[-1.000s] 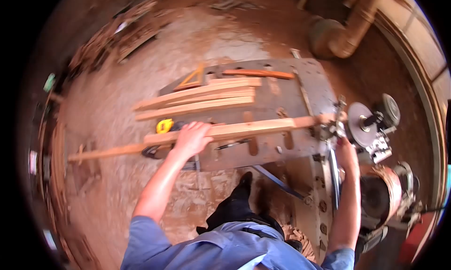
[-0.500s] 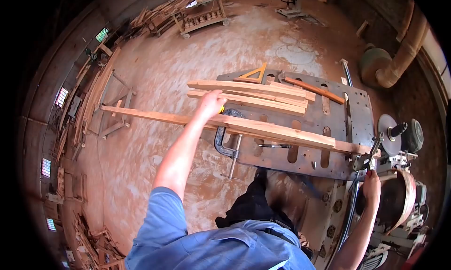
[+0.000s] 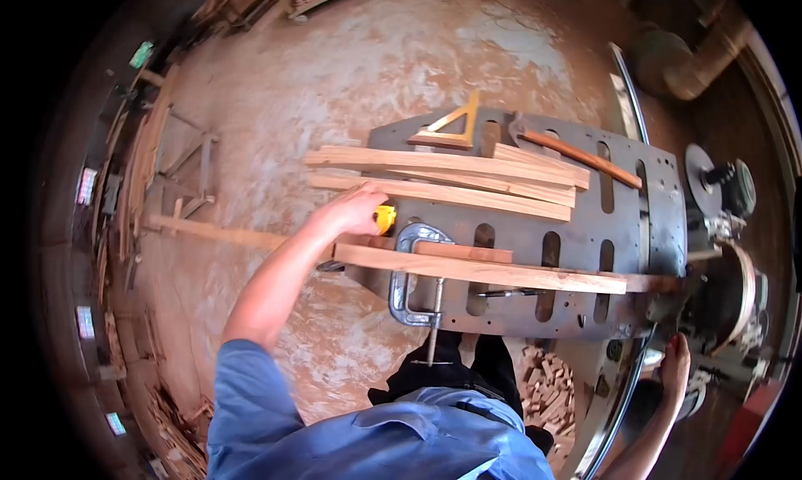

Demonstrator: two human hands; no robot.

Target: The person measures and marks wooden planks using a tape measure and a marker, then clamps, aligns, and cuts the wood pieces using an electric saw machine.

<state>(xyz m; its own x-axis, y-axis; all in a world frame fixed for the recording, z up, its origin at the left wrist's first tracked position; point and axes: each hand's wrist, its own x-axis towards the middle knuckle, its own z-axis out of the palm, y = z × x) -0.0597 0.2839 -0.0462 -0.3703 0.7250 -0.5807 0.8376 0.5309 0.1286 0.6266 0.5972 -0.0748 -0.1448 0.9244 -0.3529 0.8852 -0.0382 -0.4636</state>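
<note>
My left hand (image 3: 357, 209) is closed round a yellow tape measure (image 3: 384, 219), over the left end of the metal table (image 3: 652, 229). Just right of it, a steel C-clamp (image 3: 399, 292) grips a long wooden strip (image 3: 518, 273) near the table's front edge. At the table's right end my right hand (image 3: 677, 365), a little blurred, curls round the red handle (image 3: 672, 343) of a dark clamp. That clamp's jaws are too dim to make out. A dark pen-like tool (image 3: 510, 294) lies below the strip.
Several light wooden strips (image 3: 451, 167) lie across the table, with a yellow set square (image 3: 455, 129) and a wooden-handled hammer (image 3: 581, 157) behind. Grinding discs (image 3: 702, 179) stand at right. Wood offcuts (image 3: 547, 388) are heaped on the floor near my feet.
My left hand has moved left and down, off the long strip, showing the tape measure. My right hand has shifted slightly lower. The camera view has tilted down toward the table.
</note>
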